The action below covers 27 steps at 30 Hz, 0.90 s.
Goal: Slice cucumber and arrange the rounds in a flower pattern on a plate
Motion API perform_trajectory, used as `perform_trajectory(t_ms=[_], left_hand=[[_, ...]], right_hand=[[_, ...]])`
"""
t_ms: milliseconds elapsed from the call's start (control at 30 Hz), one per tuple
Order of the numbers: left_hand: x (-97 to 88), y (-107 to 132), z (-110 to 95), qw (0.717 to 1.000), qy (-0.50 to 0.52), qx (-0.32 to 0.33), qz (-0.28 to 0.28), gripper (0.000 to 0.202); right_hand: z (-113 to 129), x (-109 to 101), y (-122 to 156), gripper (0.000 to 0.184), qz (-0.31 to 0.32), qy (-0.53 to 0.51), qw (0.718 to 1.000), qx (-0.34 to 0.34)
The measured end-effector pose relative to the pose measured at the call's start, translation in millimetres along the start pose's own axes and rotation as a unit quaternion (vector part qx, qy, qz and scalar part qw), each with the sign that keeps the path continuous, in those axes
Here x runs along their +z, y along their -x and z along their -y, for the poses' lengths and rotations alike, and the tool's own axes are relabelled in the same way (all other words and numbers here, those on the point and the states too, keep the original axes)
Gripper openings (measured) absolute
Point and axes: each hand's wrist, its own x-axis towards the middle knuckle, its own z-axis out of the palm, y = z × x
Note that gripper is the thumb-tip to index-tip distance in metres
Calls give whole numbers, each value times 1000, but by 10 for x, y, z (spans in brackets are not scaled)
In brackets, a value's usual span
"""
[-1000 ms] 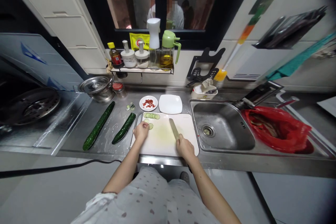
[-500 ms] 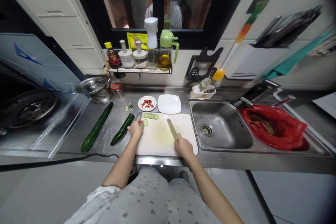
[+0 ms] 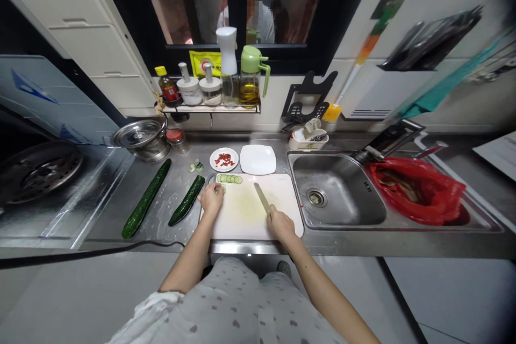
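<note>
Right hand [image 3: 281, 223]: closed round 1 knife [image 3: 261, 196] | left hand [image 3: 211, 198]: half-curled, hold unclear | 2 cucumbers [image 3: 186, 201] | 1 board [image 3: 242, 223] | 2 plates [image 3: 258, 159]

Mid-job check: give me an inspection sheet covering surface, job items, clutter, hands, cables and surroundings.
Surface: steel counter under a white cutting board.
Job items: knife; cucumber slices in a row near the board's far left corner.
Clutter: longer cucumber and shorter cucumber left of the board; white plate beyond it.
Hands: right hand grips the knife; left hand at the board's left side, grip unclear.
Cables: dark cord-like strip, left front; nature unclear.
Surroundings: sink and red bag rightward; bottle rack behind.
</note>
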Motion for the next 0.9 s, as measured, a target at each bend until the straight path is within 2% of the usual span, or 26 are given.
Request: perform_trajectory(t_ms=[167, 367, 567, 733, 900], left_hand=[[79, 2, -213, 997, -15, 72, 13, 27], [173, -139, -497, 983, -95, 148, 54, 35], [271, -269, -570, 969, -151, 182, 76, 32], [281, -275, -568, 973, -129, 182, 69, 29], [239, -221, -542, 986, -73, 124, 87, 25]], right_hand=[[-11, 17, -6, 32, -4, -4, 1000, -5], [8, -5, 21, 31, -4, 1, 1000, -3], [31, -27, 41, 33, 4, 2, 1000, 2], [17, 7, 26, 34, -1, -3, 1000, 1], [4, 16, 13, 35, -3, -6, 1000, -2]])
